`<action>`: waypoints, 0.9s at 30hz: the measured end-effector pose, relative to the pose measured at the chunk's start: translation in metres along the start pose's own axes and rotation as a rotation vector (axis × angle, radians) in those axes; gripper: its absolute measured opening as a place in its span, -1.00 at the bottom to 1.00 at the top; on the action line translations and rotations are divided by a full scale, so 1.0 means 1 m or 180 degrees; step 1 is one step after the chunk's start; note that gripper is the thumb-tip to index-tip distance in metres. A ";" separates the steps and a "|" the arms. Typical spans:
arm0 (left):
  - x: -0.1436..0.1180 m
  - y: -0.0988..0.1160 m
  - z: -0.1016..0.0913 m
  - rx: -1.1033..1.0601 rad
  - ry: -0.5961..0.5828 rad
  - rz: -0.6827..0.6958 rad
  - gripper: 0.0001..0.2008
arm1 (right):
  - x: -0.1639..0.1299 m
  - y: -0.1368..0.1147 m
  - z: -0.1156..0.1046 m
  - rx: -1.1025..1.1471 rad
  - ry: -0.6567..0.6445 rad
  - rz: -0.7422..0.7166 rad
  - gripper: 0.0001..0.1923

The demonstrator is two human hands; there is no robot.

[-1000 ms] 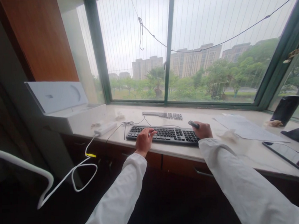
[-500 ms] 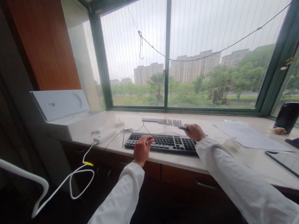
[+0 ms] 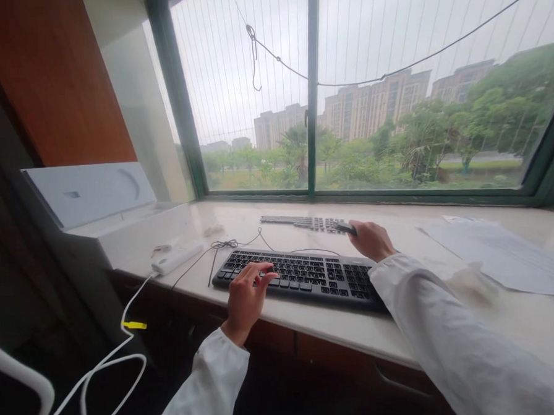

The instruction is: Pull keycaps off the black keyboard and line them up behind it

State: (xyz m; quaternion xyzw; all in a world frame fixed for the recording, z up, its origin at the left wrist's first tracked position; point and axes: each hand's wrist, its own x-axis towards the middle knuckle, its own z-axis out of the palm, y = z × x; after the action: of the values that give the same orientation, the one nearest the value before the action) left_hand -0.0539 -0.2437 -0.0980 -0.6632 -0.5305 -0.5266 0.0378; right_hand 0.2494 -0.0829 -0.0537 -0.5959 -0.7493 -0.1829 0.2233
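A black keyboard (image 3: 303, 274) lies along the counter's front edge. Many of its key positions look bare, while wide keycaps remain along the bottom row. Over its left part, my left hand (image 3: 247, 296) has thumb and forefinger curled together; what they hold, if anything, I cannot make out. Beyond the keyboard's right half, my right hand (image 3: 370, 238) grips a slim dark tool (image 3: 346, 228), whose kind I cannot tell. That tool points left over the loose keycaps (image 3: 312, 222), laid out in rows behind the keyboard.
A white power strip (image 3: 177, 257) with a white cord lies left, beside an open white box (image 3: 134, 233). A thin black cable (image 3: 225, 243) is bundled behind the keyboard. Paper sheets (image 3: 502, 254) lie at right. A window frame (image 3: 313, 193) borders the counter's back.
The view has moved closer and shifted. My right hand with the dark tool now sits nearer the right end of the keycap rows; my left hand stays pinched over the keyboard.
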 end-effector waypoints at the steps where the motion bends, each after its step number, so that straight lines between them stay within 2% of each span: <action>1: 0.000 0.000 -0.001 -0.0004 -0.0050 -0.0075 -0.70 | -0.001 0.001 -0.001 0.0000 -0.0030 -0.0009 -0.74; 4: 0.005 0.002 -0.006 -0.0084 -0.0314 -0.0445 -0.68 | -0.003 0.002 -0.002 0.0011 -0.0175 0.0016 -0.73; 6: 0.018 0.003 -0.010 -0.0198 -0.0476 -0.0646 -0.66 | -0.004 0.000 -0.001 0.0026 -0.0253 -0.0009 -0.73; 8: 0.042 0.004 -0.011 -0.0265 -0.0590 -0.0643 -0.64 | -0.006 -0.002 0.001 0.0056 -0.0305 -0.0063 -0.73; 10: 0.076 0.002 -0.004 -0.0193 -0.0730 -0.0444 -0.66 | -0.007 -0.003 0.003 0.0085 -0.0315 -0.0107 -0.72; 14: 0.153 -0.012 0.036 0.0238 -0.0998 -0.0177 -0.75 | -0.008 -0.001 0.007 0.0125 -0.0347 -0.0107 -0.74; 18: 0.208 -0.033 0.089 0.0915 -0.1680 -0.0201 -0.80 | -0.009 0.001 0.009 0.0148 -0.0402 -0.0071 -0.74; 22: 0.232 -0.052 0.133 0.1274 -0.2055 -0.0315 -0.82 | -0.009 0.003 0.009 0.0157 -0.0390 -0.0050 -0.72; 27: 0.239 -0.071 0.166 0.1382 -0.2286 -0.0338 -0.76 | -0.008 0.003 0.011 0.0183 -0.0374 -0.0091 -0.71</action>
State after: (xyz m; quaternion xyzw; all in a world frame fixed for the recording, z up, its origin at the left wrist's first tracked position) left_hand -0.0252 0.0467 -0.0311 -0.7530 -0.6420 -0.1393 -0.0378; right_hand 0.2530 -0.0826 -0.0671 -0.5882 -0.7745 -0.1292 0.1933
